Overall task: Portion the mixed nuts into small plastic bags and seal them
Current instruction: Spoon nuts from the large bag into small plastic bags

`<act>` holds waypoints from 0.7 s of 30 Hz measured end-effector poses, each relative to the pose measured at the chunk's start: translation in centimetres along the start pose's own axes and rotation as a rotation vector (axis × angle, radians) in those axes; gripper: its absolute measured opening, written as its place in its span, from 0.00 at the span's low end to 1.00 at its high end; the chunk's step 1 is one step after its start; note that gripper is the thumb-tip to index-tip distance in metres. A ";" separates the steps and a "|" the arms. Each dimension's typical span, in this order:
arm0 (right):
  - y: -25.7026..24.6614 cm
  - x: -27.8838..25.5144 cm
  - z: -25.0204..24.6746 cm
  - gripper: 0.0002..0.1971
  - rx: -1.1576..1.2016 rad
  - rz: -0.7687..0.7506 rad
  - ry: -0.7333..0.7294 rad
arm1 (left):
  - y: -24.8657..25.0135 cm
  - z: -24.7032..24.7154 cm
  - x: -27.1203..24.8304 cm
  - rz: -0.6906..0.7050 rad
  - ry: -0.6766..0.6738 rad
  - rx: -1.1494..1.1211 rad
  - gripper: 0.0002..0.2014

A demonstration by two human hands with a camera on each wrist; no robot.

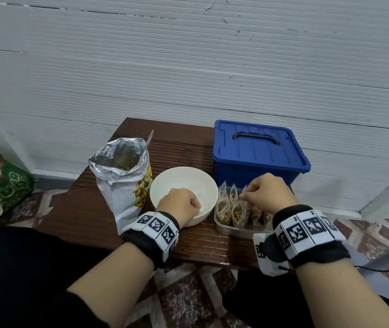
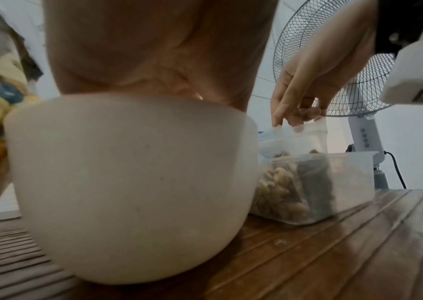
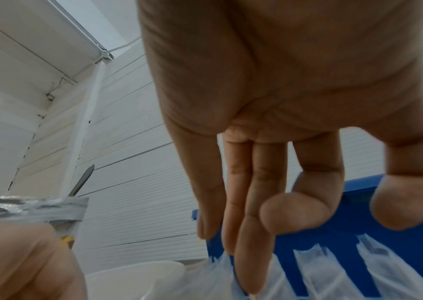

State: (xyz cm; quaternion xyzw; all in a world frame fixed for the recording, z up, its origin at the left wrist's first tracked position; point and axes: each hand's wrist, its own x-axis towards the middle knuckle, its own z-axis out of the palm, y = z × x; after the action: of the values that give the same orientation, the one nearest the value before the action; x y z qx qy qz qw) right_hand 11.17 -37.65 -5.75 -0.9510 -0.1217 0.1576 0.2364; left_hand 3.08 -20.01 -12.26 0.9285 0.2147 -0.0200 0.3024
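Bags (image 1: 230, 207) of nuts upright in clear tub (image 1: 224, 225), beside white bowl (image 1: 165, 183).

No word, brand or number can be read anywhere. The wristbands (image 1: 155, 229) on both arms carry black-and-white square code markers, patterns only, without letters. The green bag (image 1: 2, 188) on the floor at the left bears pale ornamental shapes that may be lettering, but they cannot be made out. The foil nut bag (image 1: 127, 178) shows only printed pictures of nuts on its side.
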 end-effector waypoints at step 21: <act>-4.9 0.0 0.5 0.15 0.394 -0.228 -0.032 | 2.3 -3.0 -0.2 0.075 0.203 -1.239 0.05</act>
State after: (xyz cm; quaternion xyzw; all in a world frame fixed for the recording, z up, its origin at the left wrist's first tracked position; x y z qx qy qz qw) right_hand 10.27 -33.27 -3.77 -0.8640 -0.1992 0.1657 0.4318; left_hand 3.52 -20.07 -8.49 0.5851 0.1813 0.2072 0.7628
